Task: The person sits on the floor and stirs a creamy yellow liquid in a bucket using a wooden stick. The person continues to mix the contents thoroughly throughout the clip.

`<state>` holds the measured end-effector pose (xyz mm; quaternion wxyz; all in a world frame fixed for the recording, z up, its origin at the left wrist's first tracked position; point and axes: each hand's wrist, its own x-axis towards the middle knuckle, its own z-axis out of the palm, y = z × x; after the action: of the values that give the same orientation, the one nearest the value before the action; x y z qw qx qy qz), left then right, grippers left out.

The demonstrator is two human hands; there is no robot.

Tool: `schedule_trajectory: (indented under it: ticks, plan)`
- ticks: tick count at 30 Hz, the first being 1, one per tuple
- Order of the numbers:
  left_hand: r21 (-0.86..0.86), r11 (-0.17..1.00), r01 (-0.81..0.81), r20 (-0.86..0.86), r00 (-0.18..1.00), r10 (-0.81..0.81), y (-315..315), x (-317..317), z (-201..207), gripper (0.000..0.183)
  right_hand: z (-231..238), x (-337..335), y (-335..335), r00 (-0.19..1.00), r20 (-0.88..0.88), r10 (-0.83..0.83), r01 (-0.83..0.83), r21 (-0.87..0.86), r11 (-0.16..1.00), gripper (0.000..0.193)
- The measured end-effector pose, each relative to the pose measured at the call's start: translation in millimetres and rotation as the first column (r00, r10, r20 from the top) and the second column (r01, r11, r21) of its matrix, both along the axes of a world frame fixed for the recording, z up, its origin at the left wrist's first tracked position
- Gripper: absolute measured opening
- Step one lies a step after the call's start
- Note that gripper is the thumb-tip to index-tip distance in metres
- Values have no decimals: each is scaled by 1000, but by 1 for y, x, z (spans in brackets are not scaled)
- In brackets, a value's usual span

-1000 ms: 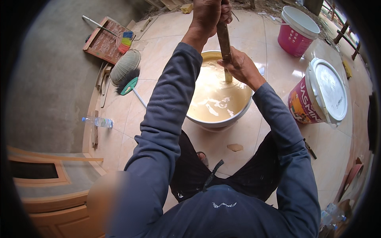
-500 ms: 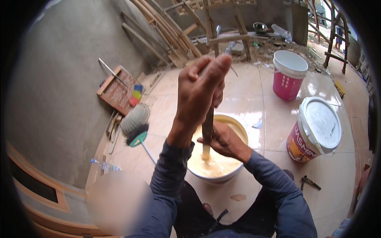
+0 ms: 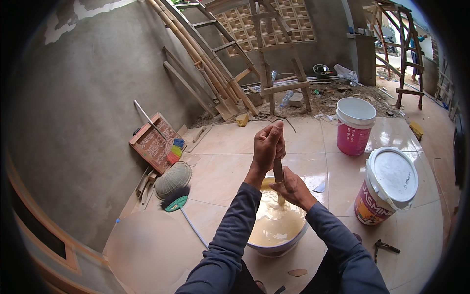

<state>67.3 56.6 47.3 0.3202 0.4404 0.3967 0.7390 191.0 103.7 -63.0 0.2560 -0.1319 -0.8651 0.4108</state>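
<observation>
Stirring seems to be the step in hand: the left hand has its grip wrapped around the top of a flat brown wooden stick, and the right hand clasps it lower down, above glossy cream-coloured liquid in a round white bucket, well inside the far edge of the pale tiled floor. The next stroke likely calls for a firm hold. A lidded purple plastic bucket carries printed lettering and lid handwriting.

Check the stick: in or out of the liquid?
In: the stick runs into the cream liquid, its lower end hidden beneath the surface.
</observation>
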Motion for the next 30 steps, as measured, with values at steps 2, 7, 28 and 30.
schedule_trajectory:
  ticks: [2,7,28,30]
  plan:
    - [-96,995,39,-12,999,-40,4,-3,0,43,-9,-5,5,1000,20,2,-2,-34,999,39]
    - [-268,963,-16,-33,999,8,15,-2,-5,46,-29,-7,5,990,45,136,-124,-212,969,40]
    - [-4,998,57,-99,993,-57,-13,21,18,27,8,4,4,971,-213,108,-145,-169,975,32]
    - [-23,999,25,-9,1000,-26,-4,19,6,34,-3,1,10,984,-161,69,-78,-50,996,33]
